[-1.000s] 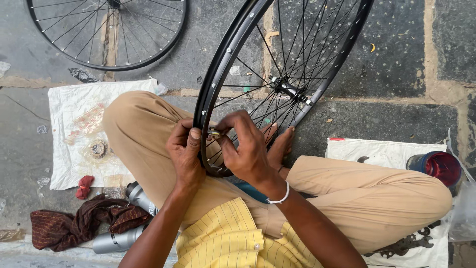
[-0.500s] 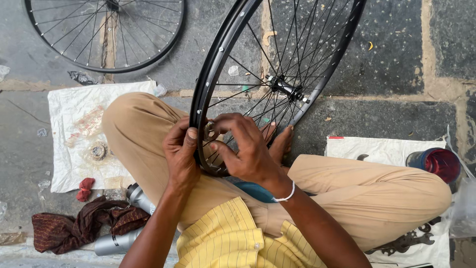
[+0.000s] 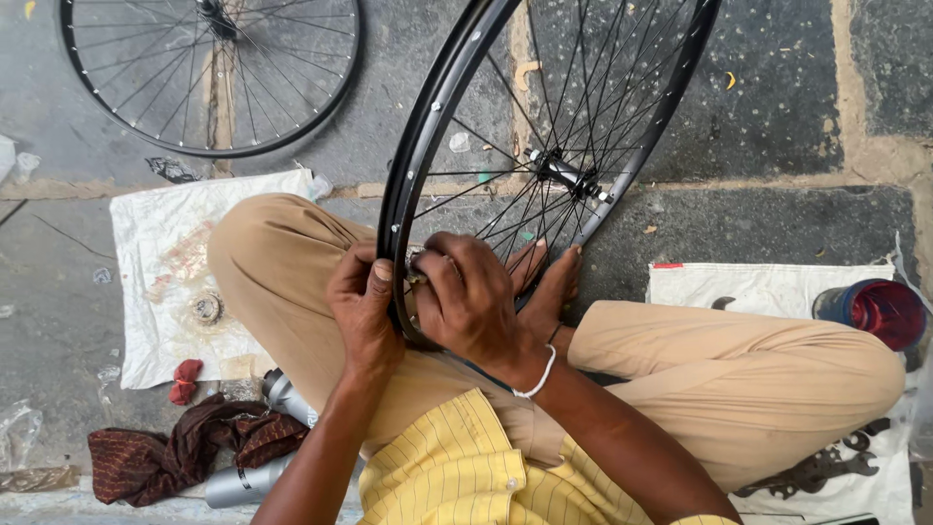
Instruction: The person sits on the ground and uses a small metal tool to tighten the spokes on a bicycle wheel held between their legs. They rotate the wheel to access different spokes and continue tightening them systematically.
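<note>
I sit cross-legged on stone paving with a black bicycle wheel rim [image 3: 413,165] standing upright between my knees, its hub [image 3: 564,177] and thin spokes above my feet. My left hand [image 3: 362,313] grips the outer edge of the rim near its lowest part, thumb on top. My right hand [image 3: 468,299] is closed around the inner side of the rim at the same spot, fingers curled on a small metal piece where a spoke meets the rim. What the fingers pinch is mostly hidden. A white bangle sits on my right wrist.
A second spoked wheel [image 3: 209,68] lies flat on the paving at upper left. A white cloth [image 3: 160,282] with a small round metal part lies left of my knee. A dark rag [image 3: 185,452] and grey cylinder [image 3: 243,481] sit lower left. A red-blue container [image 3: 875,311] and wrenches [image 3: 807,472] rest right.
The wheel has turned slightly and my right hand has shifted down the rim. Both hands stay on the rim's lower part.
</note>
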